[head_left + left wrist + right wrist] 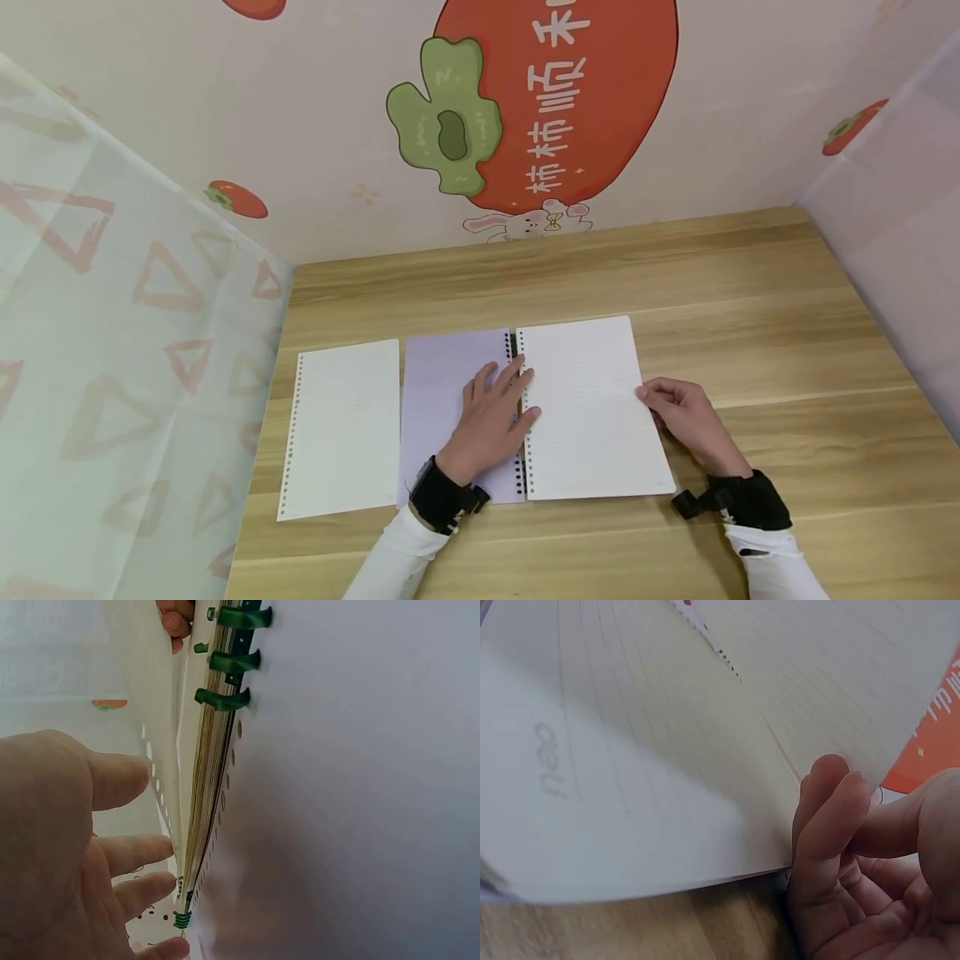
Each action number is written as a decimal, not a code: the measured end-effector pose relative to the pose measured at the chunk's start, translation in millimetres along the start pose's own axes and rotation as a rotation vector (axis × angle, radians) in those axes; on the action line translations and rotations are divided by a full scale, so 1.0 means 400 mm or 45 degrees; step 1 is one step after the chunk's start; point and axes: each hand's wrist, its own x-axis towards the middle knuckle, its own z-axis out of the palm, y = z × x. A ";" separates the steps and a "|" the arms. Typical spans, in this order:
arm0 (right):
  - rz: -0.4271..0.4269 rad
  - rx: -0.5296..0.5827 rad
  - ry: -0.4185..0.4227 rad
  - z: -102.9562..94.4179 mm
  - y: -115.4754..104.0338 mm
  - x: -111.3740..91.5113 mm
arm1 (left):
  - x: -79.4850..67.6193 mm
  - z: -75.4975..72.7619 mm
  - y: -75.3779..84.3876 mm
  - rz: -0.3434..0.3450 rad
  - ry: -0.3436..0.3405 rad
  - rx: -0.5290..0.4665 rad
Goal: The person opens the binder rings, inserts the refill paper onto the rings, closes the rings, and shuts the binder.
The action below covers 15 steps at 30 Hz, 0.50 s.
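An open loose-leaf notebook (453, 367) lies on the table, its lilac cover to the left and its white ruled pages to the right. My left hand (487, 421) spreads across the spine, fingertips at the punched edge of the top sheet (585, 400). Green binder rings (229, 660) and a row of holes show in the left wrist view. At the sheet's right edge, my right hand (686, 417) pinches the paper between thumb and fingers. The right wrist view shows that sheet raised from the page beneath, which bears a faint printed word (547, 761).
A separate punched sheet (345, 425) lies flat left of the lilac cover. Wood-grain table (787, 333) extends around the notebook. Printed cloth walls stand behind it and on both sides. Black straps (757, 500) with small cameras circle both wrists.
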 end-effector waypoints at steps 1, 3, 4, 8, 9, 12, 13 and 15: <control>0.001 0.004 0.000 0.001 0.000 0.001 | 0.000 0.000 0.001 -0.001 0.001 0.000; 0.000 0.009 0.000 0.001 0.000 0.003 | 0.001 -0.002 0.003 -0.004 -0.002 0.001; 0.000 0.009 0.002 0.002 0.000 0.003 | 0.001 -0.002 0.003 -0.004 -0.003 0.000; 0.001 0.008 0.004 0.002 0.000 0.007 | 0.005 -0.005 0.002 -0.012 -0.006 0.005; 0.000 0.009 0.003 0.002 0.000 0.007 | 0.007 -0.005 0.002 -0.013 -0.005 0.007; 0.002 0.013 0.001 0.001 0.001 0.008 | 0.013 -0.006 -0.001 -0.016 -0.006 0.009; 0.002 0.013 0.000 0.001 0.001 0.008 | 0.016 -0.005 -0.003 -0.019 -0.010 0.011; 0.002 0.013 -0.001 0.000 0.001 0.009 | 0.022 -0.005 -0.006 -0.015 -0.005 0.020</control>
